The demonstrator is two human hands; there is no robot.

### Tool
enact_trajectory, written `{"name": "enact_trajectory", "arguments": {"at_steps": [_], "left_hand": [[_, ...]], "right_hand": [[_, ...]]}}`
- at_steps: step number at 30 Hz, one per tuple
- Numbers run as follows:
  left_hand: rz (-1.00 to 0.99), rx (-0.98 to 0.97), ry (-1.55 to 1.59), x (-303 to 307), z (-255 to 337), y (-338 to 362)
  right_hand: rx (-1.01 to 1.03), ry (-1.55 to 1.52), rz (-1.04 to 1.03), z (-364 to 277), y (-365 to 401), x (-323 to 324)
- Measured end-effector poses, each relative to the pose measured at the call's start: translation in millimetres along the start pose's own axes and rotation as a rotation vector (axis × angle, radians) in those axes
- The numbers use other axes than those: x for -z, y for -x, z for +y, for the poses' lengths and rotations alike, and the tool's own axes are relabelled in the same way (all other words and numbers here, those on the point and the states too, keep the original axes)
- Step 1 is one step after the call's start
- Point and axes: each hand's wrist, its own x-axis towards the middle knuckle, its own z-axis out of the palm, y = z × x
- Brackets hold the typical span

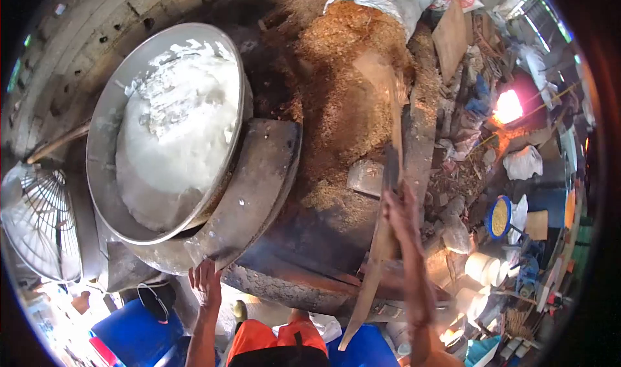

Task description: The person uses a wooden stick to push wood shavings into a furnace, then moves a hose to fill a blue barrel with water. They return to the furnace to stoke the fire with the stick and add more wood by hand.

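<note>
A wide metal pan [165, 237] holds a cloudy white liquid with foam [184, 108]. It sits tilted in this view on a grey stove [249, 173]. My left hand [206, 281] is open, its fingertips at the stove's lower edge, close below the pan. On the right, my right hand [401, 208] closes around a long wooden stick [396, 131] with a dark section just above the fingers. The stick's upper part lies over a heap of brown sawdust [349, 50]. Left of that hand, a dull metal piece [366, 177] rests in the sawdust.
A white sack [394, 1] lies open at the top, sawdust in its mouth. A large round wire strainer [45, 221] stands at the left. Blue tubs [139, 331] are below. Scrap, a blue-rimmed basin [499, 217] and white buckets [482, 268] fill the right side.
</note>
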Motion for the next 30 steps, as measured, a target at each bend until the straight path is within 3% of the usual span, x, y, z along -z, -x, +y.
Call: {"name": "enact_trajectory", "arguments": {"at_steps": [1, 3, 5, 8, 10, 13, 15, 19, 21, 24, 27, 30], "left_hand": [[0.003, 0.012, -0.018, -2.2, 0.1, 1.7], [-0.002, 0.001, -0.005, -4.4, -4.1, 3.0], [-0.019, 0.009, -0.019, 0.2, -0.1, 2.9], [0.017, 0.001, 0.015, 4.4, 1.9, -0.7], [0.012, 0.002, -0.002, 1.6, 2.3, -1.5], [-0.001, 0.000, -0.008, 6.5, 1.6, -2.8], [-0.009, 0.008, 0.008, 4.6, 1.2, -7.3], [-0.076, 0.020, 0.019, 2.2, -4.8, 0.5], [-0.063, 0.006, 0.015, 4.6, -5.6, 3.2], [-0.024, 0.001, 0.004, 5.5, -1.7, -3.6], [-0.030, 0.025, 0.017, 7.5, 0.2, -1.3], [-0.036, 0.034, 0.042, 2.5, -1.8, 0.4]], "right_hand": [[0.055, -0.042, 0.057, -7.2, -4.5, -24.0], [0.193, 0.183, 0.261, -16.1, -37.7, -61.5], [0.178, 0.158, 0.319, -25.5, -99.9, -80.9], [0.114, -0.034, 0.341, -4.9, -172.6, -98.8], [-0.016, -0.342, 0.194, 20.9, -185.4, -119.3], [-0.021, -0.138, 0.248, 73.5, -125.9, -150.2], [-0.226, -0.335, 0.144, 91.4, -65.6, -162.9], [-0.344, -0.469, 0.104, 84.1, -6.9, -153.8], [-0.230, -0.337, 0.175, 64.5, -6.5, -146.9], [-0.090, 0.000, 0.320, 41.0, -69.5, -143.3], [0.074, 0.216, 0.391, 136.4, -149.5, -147.6], [0.119, 0.472, 0.550, 176.7, -135.4, -201.4]]}}
